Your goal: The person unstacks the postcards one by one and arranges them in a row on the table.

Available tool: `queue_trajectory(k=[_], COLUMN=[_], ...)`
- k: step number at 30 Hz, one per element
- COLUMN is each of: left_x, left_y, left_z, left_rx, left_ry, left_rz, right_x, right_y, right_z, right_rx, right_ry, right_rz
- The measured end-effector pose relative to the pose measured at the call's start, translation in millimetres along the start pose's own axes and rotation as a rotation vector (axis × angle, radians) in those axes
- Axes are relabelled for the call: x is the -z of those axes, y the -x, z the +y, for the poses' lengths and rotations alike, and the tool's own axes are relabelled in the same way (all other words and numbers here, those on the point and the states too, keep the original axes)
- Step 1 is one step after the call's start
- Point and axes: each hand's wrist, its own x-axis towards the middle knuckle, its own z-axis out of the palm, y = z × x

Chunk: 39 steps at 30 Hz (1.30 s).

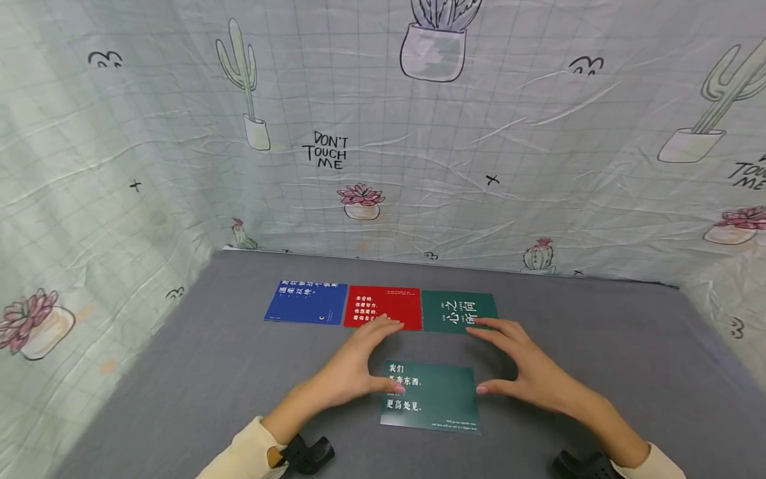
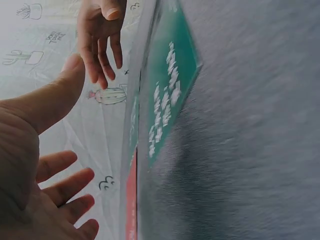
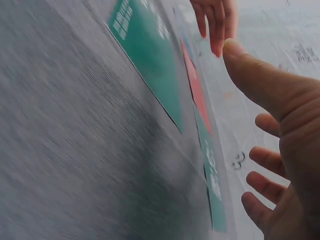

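A green card with white writing lies on the grey table in front of the person. Above its left part in the head view is the left hand, thumb and fingers spread apart and holding nothing. The right hand hovers by the card's right edge, its thumb and fingers also apart with nothing between them. Both wrist views show the palms raised above the tabletop, the left hand and the right hand facing each other.
Behind the green card a row of cards lies flat: a blue card, a red card and another green card. A pale cloth printed with cacti hangs behind and beside the grey table.
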Motion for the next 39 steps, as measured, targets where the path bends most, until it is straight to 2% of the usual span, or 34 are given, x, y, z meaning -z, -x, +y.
queue_trajectory(k=[8, 14, 21, 25, 29, 39], left_x=[-9.1, -14.7, -18.7, -21.1, -23.5, -26.5], left_y=[17.5, 22.5, 23.4, 23.7, 23.5, 22.0], left_z=[-5.9, -12.6, -18.8, -20.1, -20.2, -22.2], left_rx=[0.021, 0.037, 0.076, 0.082, 0.057, 0.035], left_ry=[0.043, 0.096, 0.139, 0.130, 0.094, 0.042], left_rz=[-0.050, -0.025, -0.023, -0.034, -0.035, -0.034], right_x=[-12, -20, -32, -38, -42, -46], right_y=[9.8, 12.4, 16.0, 17.1, 18.5, 19.8], right_z=[-13, -16, -16, -15, -14, -12], right_rx=[0.022, 0.065, 0.014, -0.028, -0.055, -0.074], right_ry=[-0.004, -0.028, -0.018, -0.005, -0.006, -0.007], right_rz=[0.029, 0.033, 0.011, 0.001, -0.003, 0.012])
